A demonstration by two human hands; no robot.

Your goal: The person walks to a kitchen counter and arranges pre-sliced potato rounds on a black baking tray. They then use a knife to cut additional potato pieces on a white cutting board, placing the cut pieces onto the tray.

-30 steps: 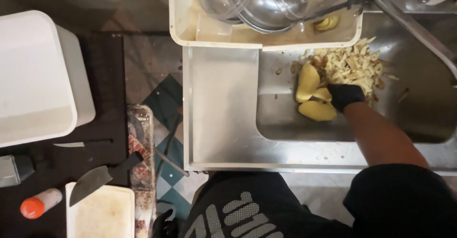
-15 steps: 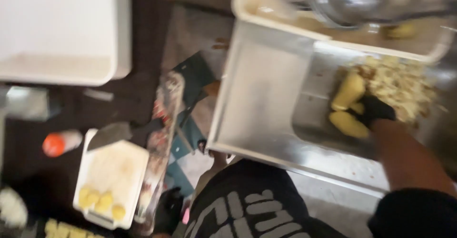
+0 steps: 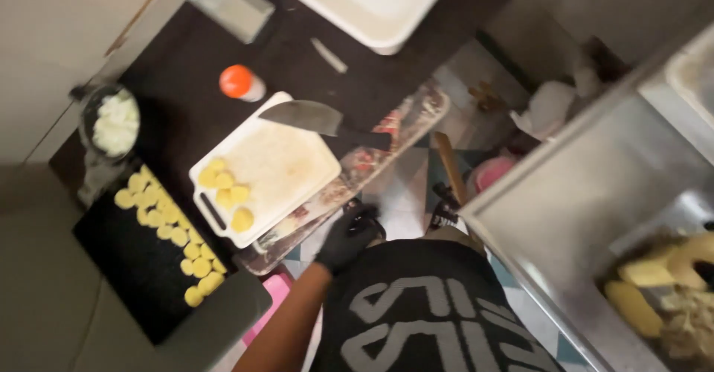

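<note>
Black-gloved left hand [image 3: 348,239] hangs near the tabletop [image 3: 178,111] edge, grip loosely curled, holding nothing.
White cutting board [image 3: 275,167] sits just beyond it with yellow potato slices [image 3: 227,190] and a cleaver [image 3: 316,119] lying across its far corner. More slices on the black tray [image 3: 134,268]. Peeled potatoes [image 3: 651,283] lie in the steel sink [image 3: 580,216]. Right hand out of frame: grip not visible.

White cutting board [image 3: 275,170] tilted on dark counter, yellow potato slices [image 3: 225,190] at its lower-left corner
</note>
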